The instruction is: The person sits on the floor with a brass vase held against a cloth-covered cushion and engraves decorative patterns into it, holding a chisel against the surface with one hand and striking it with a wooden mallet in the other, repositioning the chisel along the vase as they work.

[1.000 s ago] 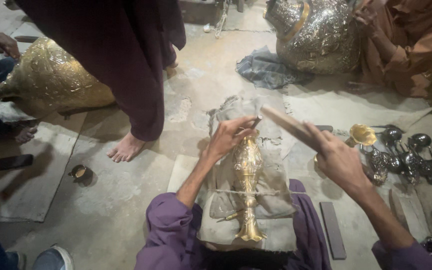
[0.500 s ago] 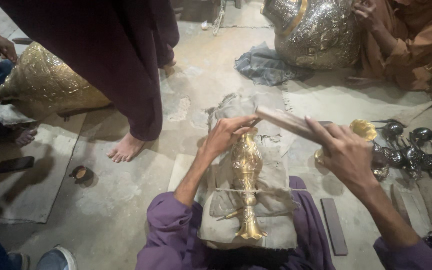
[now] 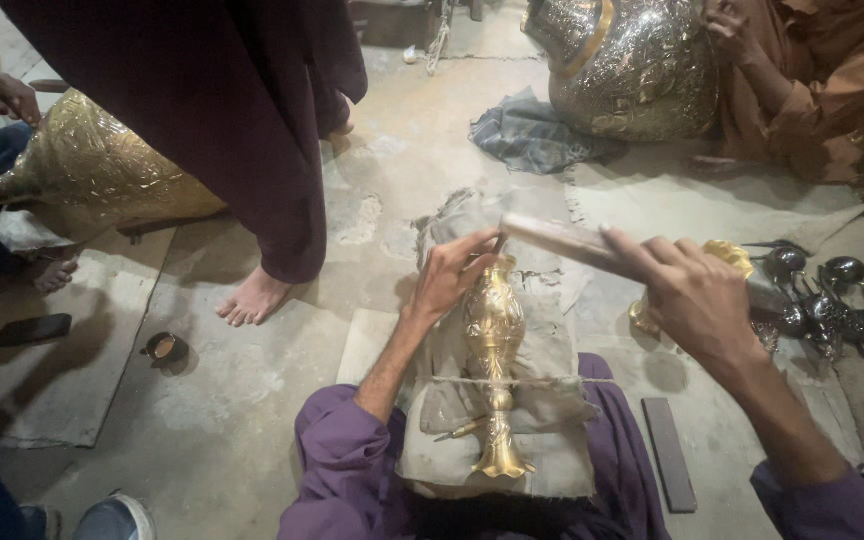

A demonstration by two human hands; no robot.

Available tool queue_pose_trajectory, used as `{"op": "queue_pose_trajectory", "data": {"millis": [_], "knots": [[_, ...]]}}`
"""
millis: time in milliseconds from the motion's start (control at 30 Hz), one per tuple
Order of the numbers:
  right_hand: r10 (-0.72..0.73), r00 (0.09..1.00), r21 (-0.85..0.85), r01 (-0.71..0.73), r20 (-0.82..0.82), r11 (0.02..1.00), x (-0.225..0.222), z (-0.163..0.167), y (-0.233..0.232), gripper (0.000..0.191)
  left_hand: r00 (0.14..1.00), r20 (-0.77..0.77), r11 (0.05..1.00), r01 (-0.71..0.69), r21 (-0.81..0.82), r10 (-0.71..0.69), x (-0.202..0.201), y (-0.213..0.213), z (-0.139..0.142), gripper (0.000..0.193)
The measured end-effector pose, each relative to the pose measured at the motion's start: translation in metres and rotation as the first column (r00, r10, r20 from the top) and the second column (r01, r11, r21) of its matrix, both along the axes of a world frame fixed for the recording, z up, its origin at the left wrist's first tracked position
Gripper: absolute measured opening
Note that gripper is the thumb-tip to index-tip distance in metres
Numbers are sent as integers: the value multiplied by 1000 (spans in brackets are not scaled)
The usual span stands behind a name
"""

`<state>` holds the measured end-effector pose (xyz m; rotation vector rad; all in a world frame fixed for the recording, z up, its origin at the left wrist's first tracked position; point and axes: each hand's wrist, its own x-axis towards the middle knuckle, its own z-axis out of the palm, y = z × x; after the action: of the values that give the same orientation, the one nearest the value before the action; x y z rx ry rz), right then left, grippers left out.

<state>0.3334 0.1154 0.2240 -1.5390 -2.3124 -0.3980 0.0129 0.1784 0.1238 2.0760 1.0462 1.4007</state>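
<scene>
Head view: my left hand (image 3: 449, 275) pinches a thin tool against the top of the golden embossed metal vase (image 3: 493, 370), tied onto a grey cloth pad (image 3: 552, 395) across my lap; my right hand (image 3: 697, 300) grips a wooden stick (image 3: 562, 240) just above it.

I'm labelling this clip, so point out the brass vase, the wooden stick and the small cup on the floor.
brass vase (image 3: 493, 335), head view, on its bulging body.
wooden stick (image 3: 557, 240), head view, on the shaft ahead of the right hand.
small cup (image 3: 163, 348), head view, on its rim.
</scene>
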Motion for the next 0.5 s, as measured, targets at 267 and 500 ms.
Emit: {"op": "queue_pose_trajectory", "data": {"millis": [267,500], "knots": [[-92,967,6,93,238,996,-6,1,-7,71,1000,-25,1000,-3,22,4,1,8,-10,41],[-114,987,-30,118,110,993,-10,-12,-17,76,999,36,999,-21,38,19,2,9,-20,35]]}}
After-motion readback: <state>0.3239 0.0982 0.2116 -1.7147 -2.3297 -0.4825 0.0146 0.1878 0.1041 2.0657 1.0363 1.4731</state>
